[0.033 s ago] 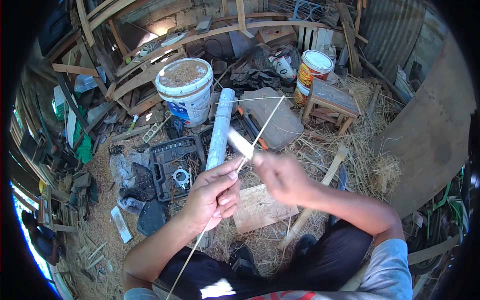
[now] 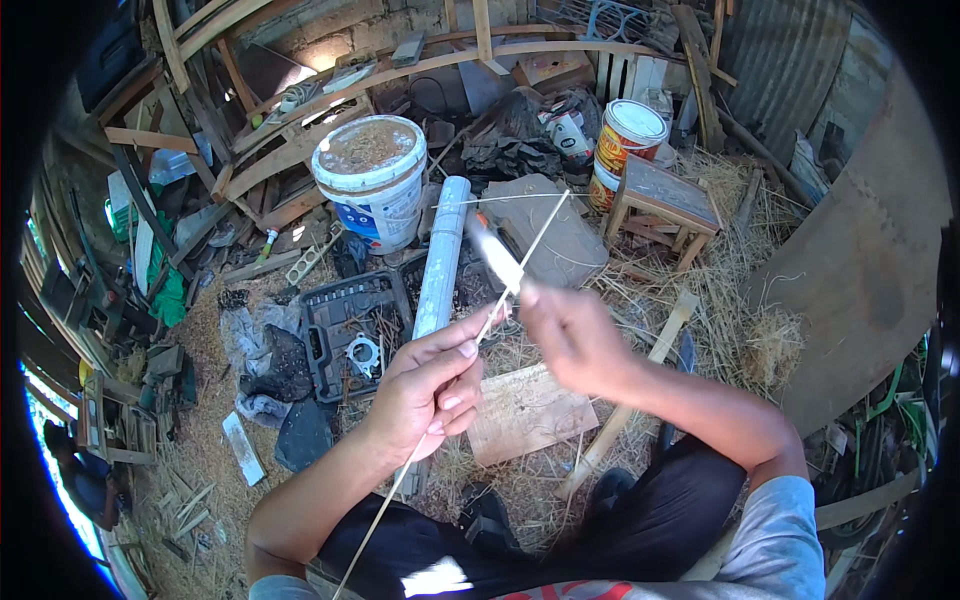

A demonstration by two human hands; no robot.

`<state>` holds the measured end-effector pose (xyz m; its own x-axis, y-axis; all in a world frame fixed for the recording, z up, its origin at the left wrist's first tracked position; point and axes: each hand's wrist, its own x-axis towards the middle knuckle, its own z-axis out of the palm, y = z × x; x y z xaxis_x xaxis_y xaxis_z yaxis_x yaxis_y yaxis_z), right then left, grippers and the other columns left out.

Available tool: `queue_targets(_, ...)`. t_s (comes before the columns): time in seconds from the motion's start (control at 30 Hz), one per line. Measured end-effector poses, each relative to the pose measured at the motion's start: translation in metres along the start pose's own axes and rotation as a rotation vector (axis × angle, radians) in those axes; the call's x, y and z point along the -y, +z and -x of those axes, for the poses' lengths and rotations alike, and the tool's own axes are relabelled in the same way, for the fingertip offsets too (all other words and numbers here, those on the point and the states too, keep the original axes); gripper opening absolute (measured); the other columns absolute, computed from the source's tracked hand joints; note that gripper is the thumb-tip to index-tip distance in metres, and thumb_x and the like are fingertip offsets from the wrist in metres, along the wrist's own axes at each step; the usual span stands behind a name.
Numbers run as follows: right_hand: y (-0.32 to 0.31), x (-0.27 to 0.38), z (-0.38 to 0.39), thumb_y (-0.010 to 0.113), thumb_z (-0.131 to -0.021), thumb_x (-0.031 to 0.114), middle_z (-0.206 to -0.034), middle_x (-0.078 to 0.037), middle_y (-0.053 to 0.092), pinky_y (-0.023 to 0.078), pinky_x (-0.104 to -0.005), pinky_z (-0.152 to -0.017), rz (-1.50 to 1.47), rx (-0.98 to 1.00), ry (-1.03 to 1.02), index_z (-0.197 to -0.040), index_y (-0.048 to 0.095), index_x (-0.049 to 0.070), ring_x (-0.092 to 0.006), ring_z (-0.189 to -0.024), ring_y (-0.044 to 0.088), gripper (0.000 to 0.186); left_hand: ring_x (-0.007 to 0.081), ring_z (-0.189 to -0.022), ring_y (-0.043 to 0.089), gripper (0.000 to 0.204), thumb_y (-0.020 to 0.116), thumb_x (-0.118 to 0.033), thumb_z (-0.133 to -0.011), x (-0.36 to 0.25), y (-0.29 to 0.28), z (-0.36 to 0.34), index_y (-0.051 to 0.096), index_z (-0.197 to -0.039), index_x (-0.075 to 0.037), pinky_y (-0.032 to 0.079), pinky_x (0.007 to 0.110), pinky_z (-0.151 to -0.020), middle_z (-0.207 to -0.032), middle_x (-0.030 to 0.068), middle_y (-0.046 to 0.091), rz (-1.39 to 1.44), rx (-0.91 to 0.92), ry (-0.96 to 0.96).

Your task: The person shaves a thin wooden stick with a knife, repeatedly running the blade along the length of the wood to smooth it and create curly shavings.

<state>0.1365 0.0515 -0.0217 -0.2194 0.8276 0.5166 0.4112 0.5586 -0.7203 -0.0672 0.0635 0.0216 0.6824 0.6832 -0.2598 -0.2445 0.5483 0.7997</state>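
Logging remotely, I see the right hand (image 2: 572,340), fisted round a blurred knife blade (image 2: 500,262), shifted up the thin bamboo-like strip (image 2: 544,236) the left hand (image 2: 428,385) pinches, so their crossing sits farther out.

I sit in a rough workshop: 1 open tool case (image 2: 318,345), wood offcuts (image 2: 190,510) and shavings (image 2: 772,350) show it.

The strip (image 2: 542,235) lies in the left hand (image 2: 425,388); beyond, a case (image 2: 572,232) lies between bucket (image 2: 400,205), left, and stool (image 2: 668,194), right.
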Motion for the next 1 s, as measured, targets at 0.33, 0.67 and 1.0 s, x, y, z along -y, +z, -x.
queue_targets(0.33,0.0,-0.002,0.005,0.04,-0.105,0.019,-0.052,-0.004,0.051,0.036,-0.0337,-0.041,-0.008,0.057,0.125,-0.088,0.058,0.0,-0.0143,-0.044,0.05,0.031,0.0028,-0.037,0.027,0.044,0.041,-0.015,-0.103,0.003,-0.001,-0.004,0.039,-0.146,-0.003,0.024,0.019,-0.036,-0.055,-0.005,0.037,-0.051,0.009,0.027)
queue_targets(0.67,-0.006,-0.008,-0.006,0.041,-0.105,0.019,-0.049,-0.007,0.049,0.036,-0.0381,-0.039,-0.049,-0.01,0.205,-0.076,0.056,-0.001,-0.0183,-0.04,0.05,0.038,0.0029,-0.039,0.026,0.047,0.042,-0.015,-0.102,0.002,0.0,0.0,0.037,-0.147,-0.004,0.023,0.019,-0.037,-0.055,-0.0048,0.037,-0.064,-0.032,0.044)
queue_targets(1.0,-0.023,-0.015,-0.014,0.04,-0.106,0.026,-0.051,-0.009,0.048,0.037,-0.038,-0.046,0.05,-0.184,0.205,-0.076,0.056,0.002,-0.0181,-0.046,0.05,0.041,0.0021,-0.04,0.026,0.046,0.043,-0.014,-0.102,0.004,0.004,-0.001,0.039,-0.147,-0.005,0.024,0.019,-0.039,-0.056,-0.0062,0.036,-0.109,-0.013,0.039)
